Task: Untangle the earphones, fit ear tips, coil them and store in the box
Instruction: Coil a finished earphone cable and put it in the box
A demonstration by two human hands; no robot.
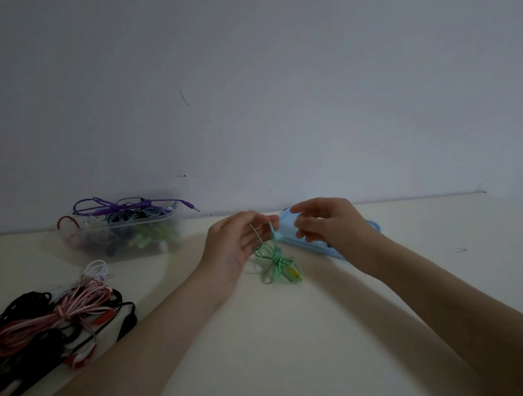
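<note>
My left hand [236, 244] pinches the upper end of a mint-green pair of earphones [277, 264]; an earbud sticks up by the fingertips, and the coiled bundle hangs down onto the pale table. My right hand [323, 223] hovers just to the right, thumb and fingers curled close together near the earbud. Whether it holds an ear tip is too small to tell. A clear plastic box [125, 235] stuffed with purple, blue and green earphones stands at the back left against the wall.
A light-blue flat lid or case [290, 227] lies behind my right hand. A heap of black, pink and white earphones [47, 322] sprawls at the left edge of the table. The wall rises directly behind the table.
</note>
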